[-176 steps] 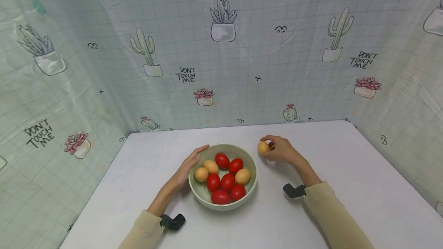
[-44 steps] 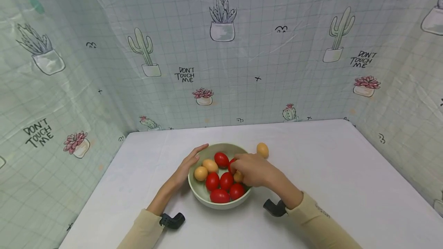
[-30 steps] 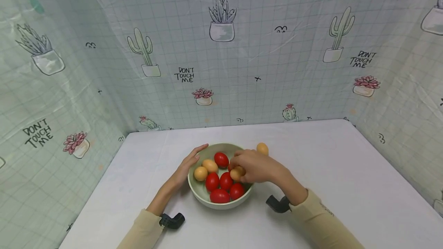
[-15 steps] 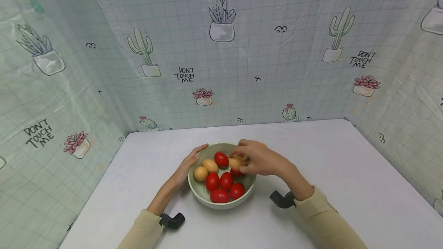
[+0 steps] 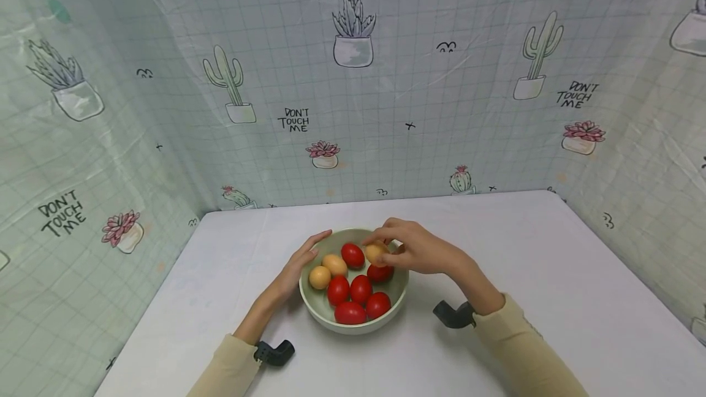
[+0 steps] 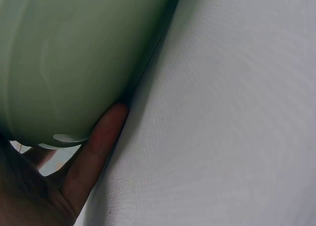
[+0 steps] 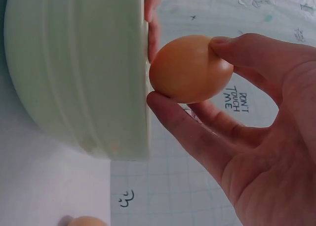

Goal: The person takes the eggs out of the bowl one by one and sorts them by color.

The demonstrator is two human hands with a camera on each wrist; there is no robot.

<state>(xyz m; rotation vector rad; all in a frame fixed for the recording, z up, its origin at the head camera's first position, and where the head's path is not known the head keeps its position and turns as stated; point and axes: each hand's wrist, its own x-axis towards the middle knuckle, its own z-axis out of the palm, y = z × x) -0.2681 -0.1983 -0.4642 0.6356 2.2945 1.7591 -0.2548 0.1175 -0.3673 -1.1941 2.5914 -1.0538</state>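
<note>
My right hand (image 5: 425, 248) pinches a tan egg (image 7: 190, 70) between thumb and fingertips. In the head view the egg is over the right part of a pale green bowl (image 5: 355, 330), overlapping a red egg-shaped piece (image 5: 380, 272). Several more glossy red egg-shaped pieces (image 5: 361, 289) lie in the bowl, with two tan eggs (image 5: 334, 265) on its left side. My left hand (image 5: 293, 273) rests against the bowl's left side, its fingers extended along the wall and rim. In the left wrist view, one finger (image 6: 101, 142) presses low on the outer wall.
Another tan egg (image 7: 88, 221) sits on the table outside the bowl, hidden behind my right hand in the head view. The white table (image 5: 496, 225) ends at a printed cloth backdrop (image 5: 419, 90). A dark wrist mount (image 5: 454, 313) sticks out from each wrist.
Earlier, my right hand set one egg on the table right of the bowl, then reached in. It has since gripped another egg and lifted it backward. My left hand stays put.
</note>
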